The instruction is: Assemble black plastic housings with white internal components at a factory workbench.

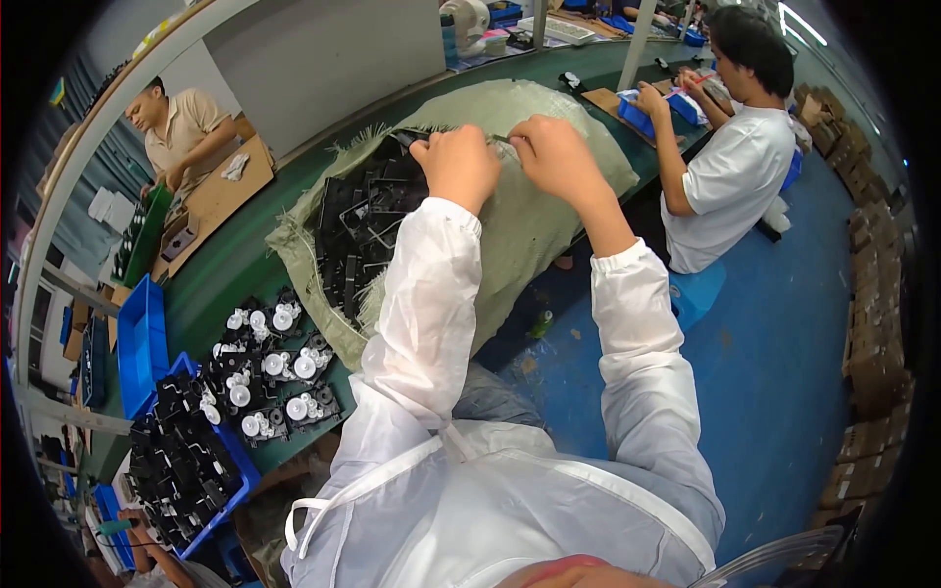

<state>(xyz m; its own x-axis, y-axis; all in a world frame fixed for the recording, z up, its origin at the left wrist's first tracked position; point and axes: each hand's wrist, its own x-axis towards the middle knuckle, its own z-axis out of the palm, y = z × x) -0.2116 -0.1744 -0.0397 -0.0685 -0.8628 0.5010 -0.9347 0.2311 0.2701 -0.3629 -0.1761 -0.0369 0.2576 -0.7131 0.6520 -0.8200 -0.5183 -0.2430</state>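
Head | 2 hands [463, 165] at woven sack [578, 118] | black parts [363, 216] inside

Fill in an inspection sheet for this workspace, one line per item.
Surface: green bench, partly covered.
Things at hand: pale green woven sack, open toward the left, black parts inside.
Clutter: black assemblies with white gears beside a blue bin loaded with black pieces.
Hands: left hand and right hand both closed at the sack; what they pinch is unclear.
Cables: possibly a thin dark cord by a green tool, lower left.
Surroundings: co-worker in beige, co-worker in white, blue floor, stacked cartons.
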